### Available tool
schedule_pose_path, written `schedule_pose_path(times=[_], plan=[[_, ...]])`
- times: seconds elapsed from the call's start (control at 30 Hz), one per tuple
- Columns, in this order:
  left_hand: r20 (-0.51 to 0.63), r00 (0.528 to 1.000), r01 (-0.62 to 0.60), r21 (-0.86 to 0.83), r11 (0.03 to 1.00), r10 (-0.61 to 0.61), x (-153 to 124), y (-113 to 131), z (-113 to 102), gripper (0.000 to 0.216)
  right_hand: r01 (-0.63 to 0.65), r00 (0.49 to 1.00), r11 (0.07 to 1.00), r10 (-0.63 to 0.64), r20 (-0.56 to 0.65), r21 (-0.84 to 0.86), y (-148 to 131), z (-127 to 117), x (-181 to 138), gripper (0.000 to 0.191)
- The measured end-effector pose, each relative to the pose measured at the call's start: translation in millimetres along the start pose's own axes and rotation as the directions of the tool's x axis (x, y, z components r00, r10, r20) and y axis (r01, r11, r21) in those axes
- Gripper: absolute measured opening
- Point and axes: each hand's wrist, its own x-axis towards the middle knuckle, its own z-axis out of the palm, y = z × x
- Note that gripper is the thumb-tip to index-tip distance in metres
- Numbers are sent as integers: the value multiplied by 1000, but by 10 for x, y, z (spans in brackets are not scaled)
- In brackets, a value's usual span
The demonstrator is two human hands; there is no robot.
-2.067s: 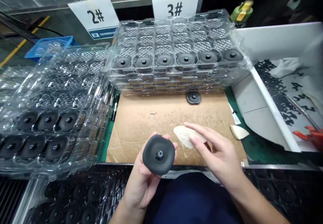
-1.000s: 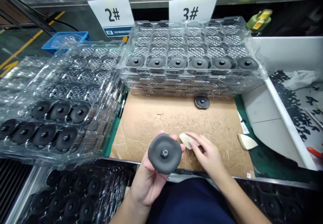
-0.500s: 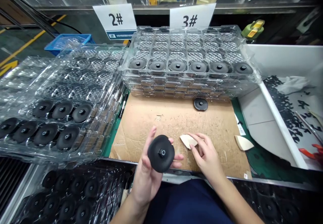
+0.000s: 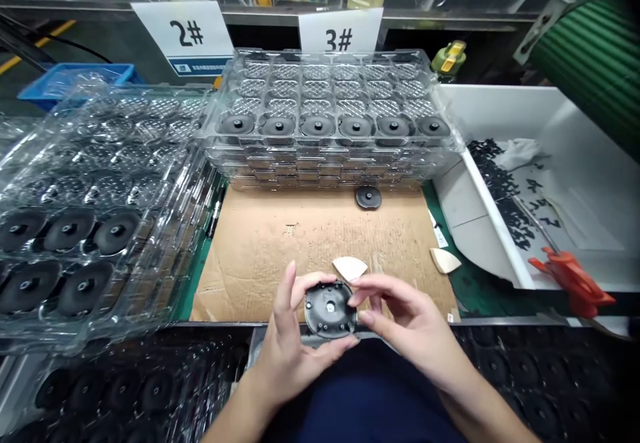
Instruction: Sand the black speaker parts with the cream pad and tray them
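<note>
A round black part (image 4: 330, 308) is held between both hands at the front edge of the cardboard sheet (image 4: 280, 243), its ribbed hollow underside facing me. My left hand (image 4: 290, 340) cups it from below and the left, with thumb and fingers around its rim. My right hand (image 4: 400, 320) pinches its right rim with fingertips. A beige wedge-shaped piece (image 4: 350, 267) lies on the cardboard just beyond the part, touched by neither hand.
A stack of clear trays (image 4: 325, 130) under the "3#" sign holds a row of black parts. More clear trays (image 4: 85, 216) lie at the left. One loose black part (image 4: 369, 197), a second wedge (image 4: 444, 260), a white bin (image 4: 545, 190) and red pliers (image 4: 570, 276) are at right.
The part has been turned over, from domed face with centre stud to hollow underside. My right hand left the beige wedge on the cardboard and came onto the part's rim.
</note>
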Motion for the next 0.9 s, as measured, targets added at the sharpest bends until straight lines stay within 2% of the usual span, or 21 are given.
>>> schedule_pose_path(times=[0.13, 0.23, 0.37, 0.47, 0.57, 0.73, 0.9], plan=[[64, 988, 150, -134, 980, -143, -58, 20, -23, 98, -109, 971, 993, 96, 220, 46, -72, -15, 59, 15], [170, 959, 261, -204, 944, -229, -81, 45, -45, 99, -193, 938, 971, 140, 318, 141, -110, -30, 93, 13], [334, 897, 395, -311, 864, -290, -80, 77, -67, 100, -305, 883, 902, 147, 446, 306, -137, -23, 103, 12], [377, 874, 435, -327, 839, -306, -89, 88, -72, 105, -363, 859, 858, 158, 487, 363, -123, -6, 80, 7], [341, 891, 405, -298, 864, -300, -112, 86, -67, 104, -376, 871, 854, 192, 453, 360, -87, 4, 27, 9], [240, 948, 272, -272, 923, -209, -124, 72, -29, 100, -305, 933, 919, 236, 272, 250, -16, -30, -132, 9], [237, 956, 233, -247, 941, -175, -145, 63, 30, 99, -220, 970, 953, 193, 146, 208, 92, -139, -318, 16]])
